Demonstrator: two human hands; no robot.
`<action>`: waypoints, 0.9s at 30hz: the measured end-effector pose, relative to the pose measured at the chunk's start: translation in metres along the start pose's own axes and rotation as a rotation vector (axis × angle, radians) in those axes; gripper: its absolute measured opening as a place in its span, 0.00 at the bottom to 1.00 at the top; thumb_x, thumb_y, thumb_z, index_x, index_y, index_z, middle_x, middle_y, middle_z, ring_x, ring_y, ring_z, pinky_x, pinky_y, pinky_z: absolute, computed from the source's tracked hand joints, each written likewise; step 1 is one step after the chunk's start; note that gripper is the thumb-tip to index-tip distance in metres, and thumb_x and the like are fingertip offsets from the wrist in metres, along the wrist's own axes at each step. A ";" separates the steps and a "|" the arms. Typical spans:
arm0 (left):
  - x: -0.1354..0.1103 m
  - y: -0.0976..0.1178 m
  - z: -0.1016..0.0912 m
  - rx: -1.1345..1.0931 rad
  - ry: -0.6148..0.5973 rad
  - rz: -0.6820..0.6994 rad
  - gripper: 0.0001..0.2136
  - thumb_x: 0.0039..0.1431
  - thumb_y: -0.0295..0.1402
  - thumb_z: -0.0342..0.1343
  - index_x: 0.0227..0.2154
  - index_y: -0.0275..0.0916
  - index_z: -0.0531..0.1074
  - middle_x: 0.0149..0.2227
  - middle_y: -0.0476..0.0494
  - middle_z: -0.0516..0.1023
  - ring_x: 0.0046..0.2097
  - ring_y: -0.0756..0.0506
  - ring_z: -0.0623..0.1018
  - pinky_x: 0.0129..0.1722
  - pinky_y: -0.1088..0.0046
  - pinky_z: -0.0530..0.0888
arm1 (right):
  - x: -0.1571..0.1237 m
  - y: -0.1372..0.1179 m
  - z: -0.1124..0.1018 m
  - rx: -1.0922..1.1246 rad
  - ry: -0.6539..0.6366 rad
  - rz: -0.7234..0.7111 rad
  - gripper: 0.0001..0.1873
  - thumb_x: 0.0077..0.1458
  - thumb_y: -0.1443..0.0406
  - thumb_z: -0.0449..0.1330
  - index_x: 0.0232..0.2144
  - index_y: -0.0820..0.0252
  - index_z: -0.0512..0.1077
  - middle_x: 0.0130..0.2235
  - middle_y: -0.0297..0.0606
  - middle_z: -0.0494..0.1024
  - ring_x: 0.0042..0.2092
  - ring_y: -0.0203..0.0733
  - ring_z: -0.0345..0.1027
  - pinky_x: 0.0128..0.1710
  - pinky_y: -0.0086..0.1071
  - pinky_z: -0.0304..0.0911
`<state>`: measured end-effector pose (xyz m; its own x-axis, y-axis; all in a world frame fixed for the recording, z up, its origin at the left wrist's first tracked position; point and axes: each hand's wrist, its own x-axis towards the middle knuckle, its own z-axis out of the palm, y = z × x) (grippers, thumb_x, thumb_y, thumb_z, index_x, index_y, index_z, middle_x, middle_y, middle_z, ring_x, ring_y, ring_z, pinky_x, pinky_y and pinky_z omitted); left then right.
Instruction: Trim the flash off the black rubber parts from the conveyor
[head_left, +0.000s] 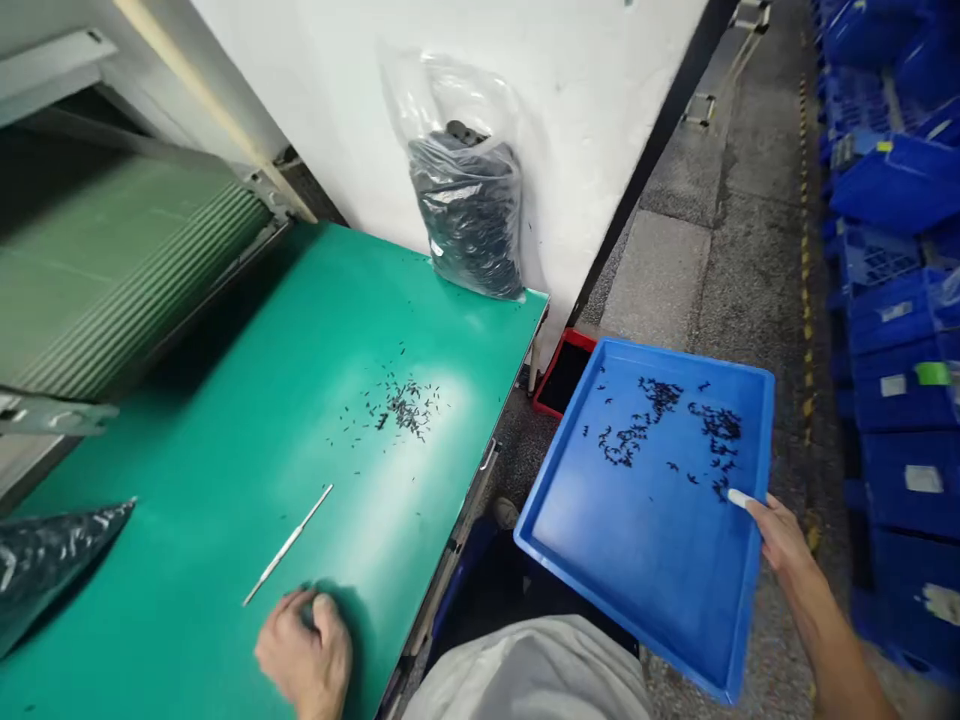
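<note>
My right hand (784,540) grips the right rim of a shallow blue tray (600,560), which is tilted and held off the table's right side. A white cover sits on the thumb, which lies over the rim. Small dark parts (664,395) lie in loose clusters towards the tray's far end. My left hand (304,645) rests on the green tabletop (210,470) with fingers curled in; whatever may be inside them is hidden. Just beyond it lies a thin white pen-like tool (288,545). Farther up the table is a scattered pile of tiny dark pieces (406,407).
A clear bag of dark parts (476,210) leans against the white wall at the table's far corner. Another dark-filled bag (52,560) lies at left, below a green conveyor belt (112,260). A red bin (566,375) sits on the floor. Blue crates (900,390) line the right.
</note>
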<state>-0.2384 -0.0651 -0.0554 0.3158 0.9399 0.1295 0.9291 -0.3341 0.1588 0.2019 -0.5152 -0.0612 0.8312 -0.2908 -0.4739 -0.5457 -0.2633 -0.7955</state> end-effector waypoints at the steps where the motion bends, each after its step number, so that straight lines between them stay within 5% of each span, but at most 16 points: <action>1: 0.002 0.002 0.000 0.059 0.000 -0.005 0.15 0.55 0.40 0.42 0.26 0.37 0.70 0.36 0.32 0.76 0.41 0.35 0.75 0.44 0.55 0.72 | 0.005 0.006 0.009 0.015 -0.076 0.058 0.19 0.20 0.65 0.69 0.25 0.59 0.77 0.23 0.40 0.79 0.23 0.48 0.71 0.24 0.40 0.69; 5: 0.005 0.009 0.000 0.176 0.009 0.021 0.14 0.56 0.38 0.42 0.24 0.38 0.68 0.34 0.33 0.76 0.39 0.35 0.74 0.40 0.57 0.71 | 0.015 0.027 0.046 0.069 -0.202 0.176 0.21 0.22 0.63 0.69 0.27 0.56 0.75 0.25 0.34 0.80 0.25 0.44 0.72 0.25 0.35 0.71; 12: 0.002 0.010 0.002 0.140 0.021 -0.001 0.12 0.55 0.38 0.42 0.24 0.40 0.66 0.34 0.34 0.75 0.39 0.36 0.73 0.42 0.56 0.69 | 0.011 0.074 0.102 0.068 -0.264 0.173 0.23 0.26 0.61 0.69 0.31 0.56 0.74 0.27 0.32 0.80 0.28 0.43 0.73 0.28 0.35 0.72; 20: -0.006 0.007 0.010 0.092 0.066 0.018 0.14 0.58 0.38 0.41 0.31 0.36 0.69 0.36 0.35 0.72 0.49 0.35 0.69 0.51 0.53 0.64 | -0.020 0.134 0.117 0.092 -0.223 0.211 0.25 0.30 0.59 0.68 0.36 0.55 0.73 0.32 0.34 0.81 0.33 0.45 0.74 0.35 0.38 0.72; 27: -0.007 -0.006 0.012 -0.058 0.074 0.131 0.12 0.59 0.36 0.43 0.34 0.36 0.69 0.37 0.35 0.72 0.49 0.36 0.70 0.51 0.52 0.66 | -0.083 0.176 0.132 0.152 -0.221 0.235 0.22 0.34 0.57 0.69 0.36 0.53 0.73 0.33 0.34 0.82 0.32 0.46 0.74 0.32 0.37 0.74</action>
<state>-0.2435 -0.0684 -0.0687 0.4169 0.8808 0.2245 0.8673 -0.4593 0.1917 0.0507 -0.4161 -0.2112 0.6971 -0.1170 -0.7073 -0.7162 -0.0681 -0.6946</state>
